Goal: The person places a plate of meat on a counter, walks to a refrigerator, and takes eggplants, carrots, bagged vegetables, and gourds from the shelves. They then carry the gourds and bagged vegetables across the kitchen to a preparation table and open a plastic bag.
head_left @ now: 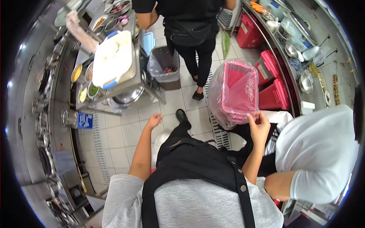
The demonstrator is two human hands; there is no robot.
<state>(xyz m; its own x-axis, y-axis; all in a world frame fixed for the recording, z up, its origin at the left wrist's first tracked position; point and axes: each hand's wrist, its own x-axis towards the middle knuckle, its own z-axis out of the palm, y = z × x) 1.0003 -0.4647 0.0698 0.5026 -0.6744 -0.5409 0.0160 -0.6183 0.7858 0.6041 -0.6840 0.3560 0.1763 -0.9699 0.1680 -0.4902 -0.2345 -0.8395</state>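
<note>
Low in front of me on the left, my left hand (pixel 154 120) hangs over the tiled floor with its fingers loosely curled; whether anything is in it is too small to tell. My right hand (pixel 259 122) pinches the near rim of a red bin (pixel 240 108), thumb and forefinger together at the edge. Clear plastic (pixel 217 97) lines the bin and bulges out around its left side. The inside of the bin shows red through the film.
A person in black (pixel 192 26) stands ahead; a person in white (pixel 315 152) is close on my right. A grey waste bin (pixel 164 66) stands beside a steel table carrying a white tub (pixel 113 59). Red lidded bins (pixel 274 95) line the right counter.
</note>
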